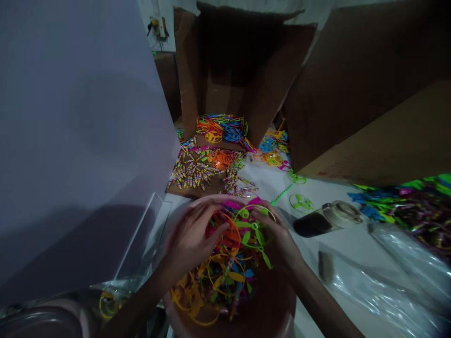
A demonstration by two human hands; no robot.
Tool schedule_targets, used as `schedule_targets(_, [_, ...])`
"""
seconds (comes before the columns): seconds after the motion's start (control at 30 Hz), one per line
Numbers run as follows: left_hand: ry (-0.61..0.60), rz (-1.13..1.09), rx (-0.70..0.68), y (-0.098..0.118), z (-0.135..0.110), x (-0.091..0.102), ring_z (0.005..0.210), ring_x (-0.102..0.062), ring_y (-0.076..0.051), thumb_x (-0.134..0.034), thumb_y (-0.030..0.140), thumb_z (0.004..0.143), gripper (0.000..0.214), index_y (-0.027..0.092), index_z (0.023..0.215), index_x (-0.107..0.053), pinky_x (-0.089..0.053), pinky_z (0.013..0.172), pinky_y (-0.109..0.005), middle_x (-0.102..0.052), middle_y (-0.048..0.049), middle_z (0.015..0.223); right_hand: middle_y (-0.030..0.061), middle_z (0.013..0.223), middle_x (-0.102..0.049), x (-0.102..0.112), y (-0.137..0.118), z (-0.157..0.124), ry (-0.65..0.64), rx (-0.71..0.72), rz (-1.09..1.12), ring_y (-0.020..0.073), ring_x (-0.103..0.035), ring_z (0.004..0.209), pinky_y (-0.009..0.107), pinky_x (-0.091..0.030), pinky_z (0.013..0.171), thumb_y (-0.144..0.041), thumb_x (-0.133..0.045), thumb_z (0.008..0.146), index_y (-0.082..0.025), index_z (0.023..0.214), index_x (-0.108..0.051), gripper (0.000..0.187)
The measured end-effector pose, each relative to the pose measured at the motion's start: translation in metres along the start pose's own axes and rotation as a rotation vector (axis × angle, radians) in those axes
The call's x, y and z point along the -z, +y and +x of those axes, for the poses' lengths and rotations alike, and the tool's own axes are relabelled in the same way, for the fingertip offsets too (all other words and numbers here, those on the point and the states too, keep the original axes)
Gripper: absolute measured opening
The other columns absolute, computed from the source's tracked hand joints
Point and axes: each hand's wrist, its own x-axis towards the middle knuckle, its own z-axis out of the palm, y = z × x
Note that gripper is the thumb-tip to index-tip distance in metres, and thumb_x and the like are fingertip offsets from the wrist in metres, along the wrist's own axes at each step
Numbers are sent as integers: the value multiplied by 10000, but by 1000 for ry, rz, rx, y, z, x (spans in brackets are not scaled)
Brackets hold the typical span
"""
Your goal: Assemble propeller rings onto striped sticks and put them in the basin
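Both my hands are low in the middle of the view, gathered round a bunch of coloured plastic propeller rings point(243, 225). My left hand point(192, 234) curls its fingers over the left side of the bunch, touching orange and pink rings. My right hand point(280, 237) grips the right side, by a green ring with blades. Below the hands, a round brown bowl point(271, 310) holds a heap of yellow, orange and green rings point(218, 281).
A cardboard sheet point(197, 171) with several small coloured sticks lies farther back. An open cardboard box point(239, 80) holds stacked rings point(221, 127). A lying bottle point(327, 218), clear plastic bags point(405, 267), loose green rings point(301, 203), a large box at right and a pale panel at left.
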Motion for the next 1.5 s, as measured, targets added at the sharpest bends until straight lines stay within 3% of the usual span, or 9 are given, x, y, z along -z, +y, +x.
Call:
schedule_targets(0.33, [-99,-35,-49,-9,4,2,1189,-621,-237,-600,399,973,186,286,1094,-686,-453,1076,-442,-716,-21,1217,29,804,-797,5,1,2,-82,-110,-141,214,-734,640,306,-591,630,-299,-919,623,-225,923,-778,340])
schedule_targets(0.47, [-42,-61,-26,-17,-1,4,1232,-575,-251,-556,204,941,293,276,1224,-579,-443,1076,-460,-647,-55,1291,30,760,-785,9,2,7,-77,-90,-162,194,-702,562,300,-579,575,-339,-893,678,-217,897,-777,276])
schedule_targets(0.57, [10,-141,23,-24,-5,3,1219,-567,-245,-466,53,847,430,234,1236,-499,-460,1053,-432,-614,-90,1268,10,710,-764,16,-5,10,-36,29,-243,175,-686,573,274,-572,593,-327,-904,664,-218,849,-779,249])
schedule_targets(0.73, [-31,-102,85,-16,-9,-2,1235,-568,-254,-433,87,889,413,247,1263,-498,-442,1078,-434,-620,-83,1297,-2,744,-765,21,-24,8,39,267,-399,172,-690,658,259,-570,666,-315,-936,603,-219,708,-769,219])
schedule_targets(1.0, [112,-342,110,-18,2,-12,1297,-574,-210,-481,134,928,403,271,1294,-382,-436,1112,-441,-594,-106,1374,19,756,-783,9,-23,-3,61,-13,-65,216,-722,627,311,-598,622,-290,-935,594,-219,830,-766,299])
schedule_targets(1.17, [156,-765,266,-21,2,-12,1341,-565,-265,-781,292,777,289,208,857,-517,-504,1059,-414,-525,-111,1507,36,741,-787,0,-16,-8,-14,-134,-61,208,-716,568,302,-596,572,-284,-912,639,-214,902,-773,306])
schedule_targets(1.3, [189,-777,406,-11,-4,-5,951,-741,-235,-769,356,805,202,184,855,-674,-587,874,-398,-782,-75,1037,39,759,-793,-7,-8,-11,-81,-165,-69,240,-748,654,324,-611,601,-305,-898,665,-230,1006,-778,370])
schedule_targets(1.37, [187,-677,359,-4,-5,1,899,-734,-228,-697,391,877,195,201,914,-723,-582,857,-390,-785,-48,916,33,731,-788,-9,-5,-12,-79,-165,-98,248,-752,666,322,-611,589,-301,-901,656,-235,1002,-782,371])
schedule_targets(1.5, [107,-474,127,4,-6,12,1217,-619,-217,-510,355,1005,250,242,1034,-731,-449,1093,-390,-716,-45,1220,30,816,-806,-12,-3,-15,-81,-178,-134,257,-771,777,328,-626,678,-299,-883,689,-252,939,-800,268])
